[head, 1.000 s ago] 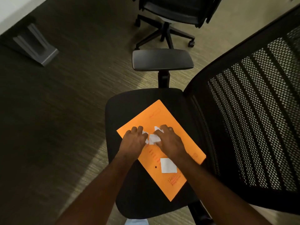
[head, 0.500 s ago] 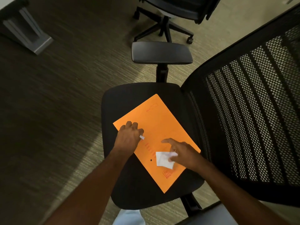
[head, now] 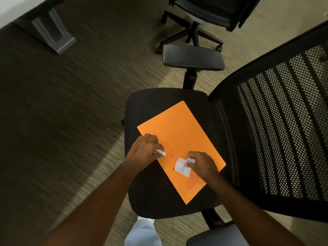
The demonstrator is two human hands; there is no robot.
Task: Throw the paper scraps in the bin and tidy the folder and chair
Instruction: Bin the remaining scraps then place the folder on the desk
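An orange folder (head: 179, 135) lies slanted on the black seat of an office chair (head: 152, 107). My left hand (head: 143, 151) rests over the folder's left edge, closed on white paper scraps; one corner (head: 161, 152) sticks out of the fist. My right hand (head: 200, 164) is on the folder's lower part, pinching a larger white paper scrap (head: 182, 166) whose near end still touches the folder. No bin is in view.
The chair's mesh back (head: 276, 132) rises on the right, its far armrest (head: 191, 57) stands behind the seat and the near armrest (head: 218, 235) is at the bottom. A second office chair (head: 204, 16) stands farther back. A grey table leg (head: 51, 31) is at top left on carpet.
Both hands gathered the upper scraps; the left one closed on them. My right hand moved down the folder to the lower scrap and now pinches it. The view shifted slightly.
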